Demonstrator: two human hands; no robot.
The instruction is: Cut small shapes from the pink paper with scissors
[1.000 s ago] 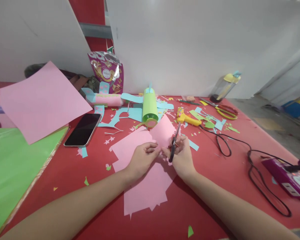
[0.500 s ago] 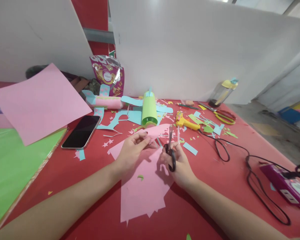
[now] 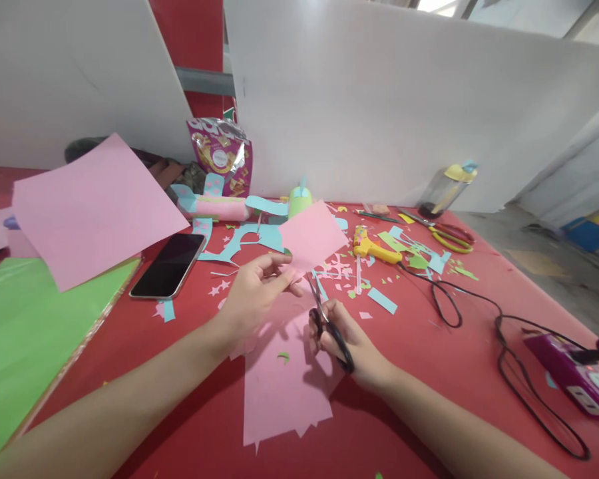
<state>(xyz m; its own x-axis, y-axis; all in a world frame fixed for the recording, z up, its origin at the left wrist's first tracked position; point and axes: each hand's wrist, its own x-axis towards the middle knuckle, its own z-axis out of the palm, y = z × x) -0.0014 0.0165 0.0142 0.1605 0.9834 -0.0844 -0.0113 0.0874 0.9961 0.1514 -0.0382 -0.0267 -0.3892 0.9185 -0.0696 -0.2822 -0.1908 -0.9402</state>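
A piece of pink paper [image 3: 315, 234] is pinched between the thumb and fingers of my left hand [image 3: 257, 293], raised above the table. My right hand [image 3: 347, 339] grips black-handled scissors [image 3: 324, 319], whose blades point up toward the paper's lower edge. Whether the blades touch the paper I cannot tell. Beneath both hands lies a larger pink sheet [image 3: 285, 399] with a jagged lower edge and a small green scrap on it. Behind the raised paper, a green cylinder [image 3: 299, 199] with light-blue paper wings is partly hidden.
A yellow glue gun [image 3: 377, 249] lies to the right, its cord running to a purple power strip [image 3: 572, 379]. A phone [image 3: 168, 266], a snack bag [image 3: 223, 156], a pink-and-blue paper model [image 3: 222, 208], yellow-and-red-handled scissors [image 3: 452, 238] and a bottle [image 3: 446, 189] stand or lie around, among paper scraps.
My left hand has turned the pink paper so its flat face shows, covering much of the green cylinder. The scissors have tilted left and moved slightly lower. The view has shifted a little.
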